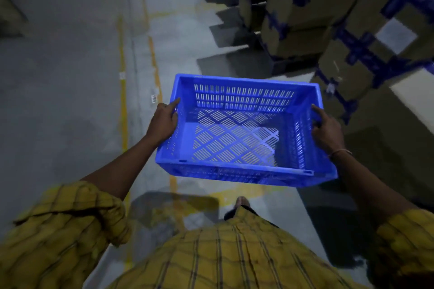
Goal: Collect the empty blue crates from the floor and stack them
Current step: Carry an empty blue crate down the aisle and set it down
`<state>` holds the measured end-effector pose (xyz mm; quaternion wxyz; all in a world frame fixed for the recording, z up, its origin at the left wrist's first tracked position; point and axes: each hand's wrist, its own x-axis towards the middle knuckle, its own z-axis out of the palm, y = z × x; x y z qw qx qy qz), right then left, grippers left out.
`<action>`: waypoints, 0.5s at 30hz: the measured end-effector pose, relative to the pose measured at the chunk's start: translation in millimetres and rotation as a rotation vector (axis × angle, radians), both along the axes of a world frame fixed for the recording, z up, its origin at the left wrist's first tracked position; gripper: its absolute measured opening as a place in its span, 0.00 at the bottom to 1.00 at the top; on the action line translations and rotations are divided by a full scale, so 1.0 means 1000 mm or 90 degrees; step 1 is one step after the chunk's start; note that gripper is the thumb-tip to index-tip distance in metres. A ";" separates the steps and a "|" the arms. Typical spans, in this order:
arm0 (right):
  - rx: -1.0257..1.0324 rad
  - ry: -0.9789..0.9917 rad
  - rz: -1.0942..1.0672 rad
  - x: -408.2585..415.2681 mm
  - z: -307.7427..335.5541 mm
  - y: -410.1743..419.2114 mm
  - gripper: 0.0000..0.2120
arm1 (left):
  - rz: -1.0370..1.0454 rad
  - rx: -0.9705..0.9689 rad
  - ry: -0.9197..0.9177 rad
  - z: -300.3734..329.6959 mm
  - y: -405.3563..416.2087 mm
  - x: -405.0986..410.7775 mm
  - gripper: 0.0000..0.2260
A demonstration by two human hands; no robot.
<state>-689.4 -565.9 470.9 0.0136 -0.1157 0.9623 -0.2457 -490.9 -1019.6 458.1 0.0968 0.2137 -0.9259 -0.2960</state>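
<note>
blue crate (244,131) centre frame, long axis left-right | left hand (163,119), right hand (325,128) equally near, fingers clamped on short ends | held above floor (58,77)

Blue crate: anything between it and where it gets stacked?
Cannot tell: no stack of crates is in view. Both hands, left and right, hold the empty crate above bare floor; taped cardboard boxes stand ahead to the right.

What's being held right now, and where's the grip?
One empty blue crate, clear of the floor: left hand on its left rim, right hand on its right rim.
</note>
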 end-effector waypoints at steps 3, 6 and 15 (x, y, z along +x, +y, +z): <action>0.014 -0.009 0.052 -0.063 0.003 -0.041 0.29 | 0.049 -0.002 0.002 0.003 -0.023 -0.023 0.23; 0.024 -0.017 0.111 -0.119 0.011 -0.086 0.31 | 0.103 -0.014 0.012 0.006 -0.049 -0.042 0.22; 0.029 0.005 0.243 -0.249 0.022 -0.247 0.34 | 0.235 -0.010 0.024 -0.002 -0.162 -0.101 0.24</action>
